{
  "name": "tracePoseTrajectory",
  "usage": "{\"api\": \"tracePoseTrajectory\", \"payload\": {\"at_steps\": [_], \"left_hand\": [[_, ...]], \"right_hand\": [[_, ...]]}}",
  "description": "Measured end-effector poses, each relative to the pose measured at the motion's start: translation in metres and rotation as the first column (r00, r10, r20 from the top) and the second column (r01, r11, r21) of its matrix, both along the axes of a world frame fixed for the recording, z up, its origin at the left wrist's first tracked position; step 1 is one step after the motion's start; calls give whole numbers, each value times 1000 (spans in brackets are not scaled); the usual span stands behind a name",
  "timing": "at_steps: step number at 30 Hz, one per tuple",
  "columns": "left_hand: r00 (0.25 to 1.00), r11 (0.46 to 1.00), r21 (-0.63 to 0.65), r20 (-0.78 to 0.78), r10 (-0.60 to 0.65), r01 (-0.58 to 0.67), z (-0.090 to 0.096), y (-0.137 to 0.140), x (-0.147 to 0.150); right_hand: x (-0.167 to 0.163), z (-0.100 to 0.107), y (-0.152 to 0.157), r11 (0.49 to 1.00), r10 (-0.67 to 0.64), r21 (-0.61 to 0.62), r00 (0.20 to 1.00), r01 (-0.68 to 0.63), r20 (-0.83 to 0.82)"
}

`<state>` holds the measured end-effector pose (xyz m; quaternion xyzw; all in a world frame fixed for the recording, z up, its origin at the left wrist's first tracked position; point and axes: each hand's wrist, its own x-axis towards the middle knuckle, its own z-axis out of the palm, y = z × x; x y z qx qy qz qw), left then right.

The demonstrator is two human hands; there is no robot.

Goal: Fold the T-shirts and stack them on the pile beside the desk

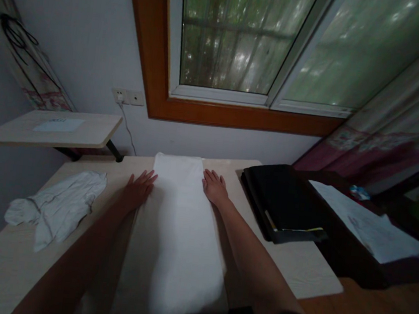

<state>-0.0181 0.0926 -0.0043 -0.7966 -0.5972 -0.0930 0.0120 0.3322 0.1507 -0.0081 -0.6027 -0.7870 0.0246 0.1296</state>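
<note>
A long white cloth (180, 224) lies folded in a strip down the middle of the pale table, from its far edge toward my body. My left hand (141, 187) rests flat at the cloth's far left edge, fingers stretched out and the tips touching it. Across from it, my right hand (215, 186) lies flat along the far right edge with its fingers extended. Neither hand grips anything. The near end of the strip runs to the bottom of the view, close to my dark clothing.
On the left of the table (321, 271) lies a crumpled white garment (65, 204), below a raised shelf (66, 129) bearing a paper. Black folders (283, 200) are stacked at right. Beyond them, a large white sheet (370, 224) lies on a dark surface. A window stands behind.
</note>
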Motion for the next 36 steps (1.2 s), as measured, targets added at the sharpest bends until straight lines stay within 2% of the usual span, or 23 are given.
{"api": "tracePoseTrajectory", "payload": {"at_steps": [4,9,12,16,21,27,32,36], "left_hand": [[999,999,19,-4,-35,35,-4,-13,-12],[988,988,43,-49,-145,147,-20,-40,-38],[982,979,77,-31,-189,191,-27,-57,-51],[973,970,81,4,-229,228,-23,-77,-59],[968,966,50,-2,-253,252,-11,-102,-57],[939,938,49,-4,-343,342,-7,-129,-58],[931,930,43,12,-365,364,-6,-139,-56],[937,937,29,6,-349,349,-5,-138,-54]], "right_hand": [[0,-3,-1,1000,-5,23,1000,6,-26],[3,-3,-5,999,16,47,998,-13,-63],[7,-2,-11,997,61,44,994,-58,-91],[17,-2,-24,986,165,59,977,-159,-134],[32,-6,-53,958,287,86,939,-275,-188],[48,3,-108,917,398,72,895,-391,-204],[53,12,-147,906,421,31,890,-422,-176],[50,16,-156,920,391,27,911,-391,-131]]}}
